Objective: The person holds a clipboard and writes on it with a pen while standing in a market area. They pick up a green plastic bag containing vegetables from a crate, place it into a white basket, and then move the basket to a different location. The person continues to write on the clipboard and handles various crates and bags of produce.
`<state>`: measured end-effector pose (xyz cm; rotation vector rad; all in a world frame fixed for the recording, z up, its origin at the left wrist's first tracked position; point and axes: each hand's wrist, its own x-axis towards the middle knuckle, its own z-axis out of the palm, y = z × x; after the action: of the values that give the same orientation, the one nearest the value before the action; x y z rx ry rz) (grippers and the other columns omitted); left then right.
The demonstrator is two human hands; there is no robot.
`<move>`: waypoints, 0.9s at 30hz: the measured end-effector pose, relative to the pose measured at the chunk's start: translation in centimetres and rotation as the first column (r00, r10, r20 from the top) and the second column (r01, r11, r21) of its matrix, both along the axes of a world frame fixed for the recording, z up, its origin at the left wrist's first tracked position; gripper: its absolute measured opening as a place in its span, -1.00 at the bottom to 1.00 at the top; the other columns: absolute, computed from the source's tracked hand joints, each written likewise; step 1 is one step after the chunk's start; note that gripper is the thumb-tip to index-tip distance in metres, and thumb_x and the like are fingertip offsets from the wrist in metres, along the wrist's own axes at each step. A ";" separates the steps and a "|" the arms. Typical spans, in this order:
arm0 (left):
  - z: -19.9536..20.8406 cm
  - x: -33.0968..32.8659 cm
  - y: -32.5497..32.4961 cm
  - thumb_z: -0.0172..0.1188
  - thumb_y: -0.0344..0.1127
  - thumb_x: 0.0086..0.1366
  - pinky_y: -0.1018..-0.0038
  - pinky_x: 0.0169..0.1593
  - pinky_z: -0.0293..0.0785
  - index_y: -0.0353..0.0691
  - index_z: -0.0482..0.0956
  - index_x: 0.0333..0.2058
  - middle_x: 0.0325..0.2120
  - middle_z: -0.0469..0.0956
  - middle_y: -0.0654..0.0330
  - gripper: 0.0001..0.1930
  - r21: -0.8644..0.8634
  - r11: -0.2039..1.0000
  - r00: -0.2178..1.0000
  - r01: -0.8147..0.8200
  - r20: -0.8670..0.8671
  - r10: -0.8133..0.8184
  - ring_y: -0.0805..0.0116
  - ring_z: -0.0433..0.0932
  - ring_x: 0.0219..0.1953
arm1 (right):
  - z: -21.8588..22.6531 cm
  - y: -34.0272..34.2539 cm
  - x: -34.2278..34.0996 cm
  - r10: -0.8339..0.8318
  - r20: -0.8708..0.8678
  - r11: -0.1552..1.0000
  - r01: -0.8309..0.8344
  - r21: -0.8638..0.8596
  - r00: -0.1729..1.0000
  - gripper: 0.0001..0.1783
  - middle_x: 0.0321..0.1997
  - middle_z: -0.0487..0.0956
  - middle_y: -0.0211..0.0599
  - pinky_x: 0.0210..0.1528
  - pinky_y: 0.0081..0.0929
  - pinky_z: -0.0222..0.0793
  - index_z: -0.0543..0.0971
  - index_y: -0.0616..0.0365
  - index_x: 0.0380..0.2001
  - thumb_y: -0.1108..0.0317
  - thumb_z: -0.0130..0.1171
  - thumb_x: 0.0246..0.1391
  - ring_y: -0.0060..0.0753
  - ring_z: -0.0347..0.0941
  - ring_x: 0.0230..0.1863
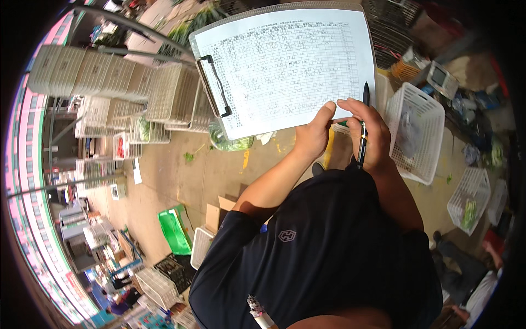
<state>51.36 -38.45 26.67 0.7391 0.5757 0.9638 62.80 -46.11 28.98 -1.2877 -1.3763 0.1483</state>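
Observation:
A clipboard (219,129) with a black metal clip (215,82) is held up in front of me. On it lies a white sheet (290,66) printed with a table and filled with small handwritten marks. My left hand (313,131) grips the near edge, its thumb on top of the paper. A black pen (362,145) sits in my right hand (375,137), closed around it, its dark upper end pointing away over the sheet's right side. The fingertips of that hand touch the board's near edge beside my left thumb.
Stacked white plastic crates (87,74) stand far left. A white crate (419,126) holding a clear bag is on the right; another crate (468,200) holds greens. A green bag (175,227) lies lower left. A person (482,285) is lower right. A burning cigarette (260,315) shows at the bottom.

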 end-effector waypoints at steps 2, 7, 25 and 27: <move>-0.7 0.0 0.8 0.19 -0.41 0.32 0.47 -0.20 0.53 -0.27 0.47 -0.06 -0.21 0.48 0.22 -0.76 0.005 0.999 0.997 0.054 -0.050 -0.054 0.42 0.48 -0.23 | -0.1 -0.1 -0.2 -0.057 0.054 0.998 0.057 0.011 0.997 -0.54 -0.05 0.63 -0.11 -0.15 -0.34 0.55 0.47 0.27 0.06 0.69 0.19 0.05 -0.09 0.58 -0.13; -0.7 0.2 1.9 0.20 -0.38 0.32 0.43 -0.12 0.51 -0.32 0.45 0.03 -0.09 0.49 0.17 -0.67 0.046 0.983 0.970 0.177 -0.177 -0.166 0.37 0.49 -0.12 | -0.2 -0.5 -0.9 -0.261 0.133 0.965 0.253 0.074 0.956 -0.57 -0.08 0.62 -0.10 -0.21 -0.33 0.53 0.50 0.20 0.04 0.64 0.21 0.06 -0.09 0.57 -0.20; 0.0 2.7 6.3 0.19 -0.43 0.34 0.37 -0.10 0.63 -0.26 0.42 0.05 -0.08 0.47 0.15 -0.68 0.123 0.909 0.917 0.399 -0.028 -0.399 0.34 0.50 -0.09 | -2.4 2.0 -1.6 -0.463 0.106 0.886 0.461 0.044 0.880 -0.50 -0.14 0.64 -0.24 -0.20 -0.33 0.49 0.55 0.13 0.04 0.57 0.31 -0.04 -0.19 0.55 -0.24; 0.0 3.5 6.2 0.20 -0.40 0.34 0.44 -0.18 0.59 -0.27 0.46 -0.01 -0.14 0.50 0.17 -0.73 0.134 0.908 0.917 0.398 -0.043 -0.396 0.38 0.51 -0.13 | -2.3 1.7 -0.6 -0.475 0.199 0.879 0.469 0.079 0.857 -0.52 -0.01 0.63 -0.15 -0.25 -0.45 0.59 0.53 0.26 0.04 0.68 0.24 -0.02 -0.23 0.56 -0.24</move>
<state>54.82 -32.22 26.63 0.9481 0.3505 0.6224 62.15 -44.42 26.70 -1.6156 -1.1883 -0.3577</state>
